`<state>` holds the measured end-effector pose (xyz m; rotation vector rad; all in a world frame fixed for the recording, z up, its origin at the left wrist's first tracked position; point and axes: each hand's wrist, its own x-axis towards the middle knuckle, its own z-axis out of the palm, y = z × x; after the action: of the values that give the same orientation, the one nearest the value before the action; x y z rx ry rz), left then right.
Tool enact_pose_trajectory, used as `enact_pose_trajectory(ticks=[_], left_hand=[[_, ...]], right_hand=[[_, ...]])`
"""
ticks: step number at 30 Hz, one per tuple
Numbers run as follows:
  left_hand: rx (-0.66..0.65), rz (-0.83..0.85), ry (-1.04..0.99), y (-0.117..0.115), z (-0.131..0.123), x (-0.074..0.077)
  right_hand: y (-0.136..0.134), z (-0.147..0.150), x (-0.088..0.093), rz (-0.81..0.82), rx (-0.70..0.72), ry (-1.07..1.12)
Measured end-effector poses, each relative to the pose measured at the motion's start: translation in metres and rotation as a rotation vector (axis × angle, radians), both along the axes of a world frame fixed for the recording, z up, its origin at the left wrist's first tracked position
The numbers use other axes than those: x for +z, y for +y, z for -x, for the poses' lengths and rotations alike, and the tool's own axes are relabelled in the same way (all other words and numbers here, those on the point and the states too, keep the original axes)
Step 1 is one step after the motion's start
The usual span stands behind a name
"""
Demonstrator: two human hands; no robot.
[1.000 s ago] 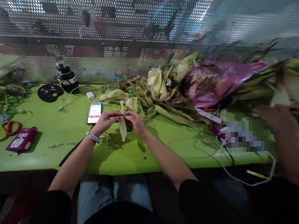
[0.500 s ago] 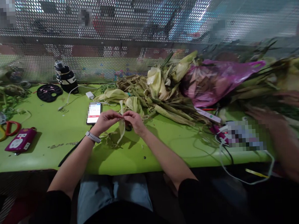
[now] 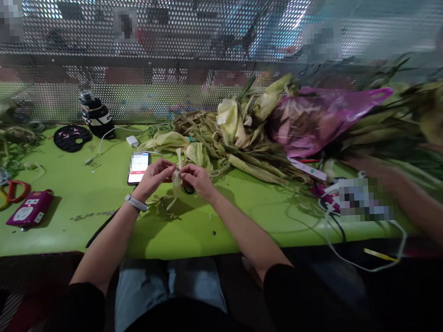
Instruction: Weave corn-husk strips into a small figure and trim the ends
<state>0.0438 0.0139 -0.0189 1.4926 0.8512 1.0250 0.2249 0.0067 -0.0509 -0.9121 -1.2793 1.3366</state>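
Between my two hands hangs a pale strip of corn husk point(image 3: 177, 184), pinched near its upper part. My left hand point(image 3: 157, 175), with a watch point(image 3: 136, 203) on the wrist, grips the strip from the left with closed fingers. From the other side, my right hand point(image 3: 197, 178) pinches it between thumb and fingers. A dark ring-shaped thing, partly hidden, lies just below the right fingers. Beneath the hands are thin green scraps point(image 3: 164, 207) on the green table point(image 3: 195, 236). A lit phone point(image 3: 138, 168) lies close behind my left hand.
Piled corn husks point(image 3: 230, 126) and a pink plastic bag point(image 3: 315, 116) stretch along the back. At left are scissors point(image 3: 18, 190), a purple power socket point(image 3: 29, 209) and a black bottle point(image 3: 98, 118). A co-worker's arm point(image 3: 408, 191) reaches in at right, near white cables point(image 3: 329, 239).
My fingers have parted slightly around the husk strip, and its lower end has swung left. The co-worker's nearer hand has moved left and away from me.
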Motion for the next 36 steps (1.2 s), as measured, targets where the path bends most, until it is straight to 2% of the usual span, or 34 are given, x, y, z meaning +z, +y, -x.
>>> enact_pose_trajectory(ticks=[6, 16, 21, 27, 36], left_hand=[[0.038, 0.014, 0.039, 0.0016, -0.0025, -0.0022], [0.031, 0.006, 0.06, 0.0042, -0.0009, -0.0024], [-0.027, 0.066, 0.086, 0.0043, 0.0016, -0.0017], [-0.01, 0.119, 0.009, 0.007, 0.0025, -0.0041], [0.012, 0.091, -0.004, 0.0083, 0.0004, -0.0051]], right_hand=[[-0.0014, 0.0005, 0.0007, -0.025, -0.031, -0.027], [-0.0013, 0.0008, 0.0023, -0.006, -0.059, -0.069], [-0.0007, -0.0003, 0.0006, 0.011, -0.045, -0.073], [-0.0012, 0.001, 0.0032, -0.005, -0.061, -0.058], [-0.0035, 0.0033, 0.0039, -0.027, -0.042, -0.072]])
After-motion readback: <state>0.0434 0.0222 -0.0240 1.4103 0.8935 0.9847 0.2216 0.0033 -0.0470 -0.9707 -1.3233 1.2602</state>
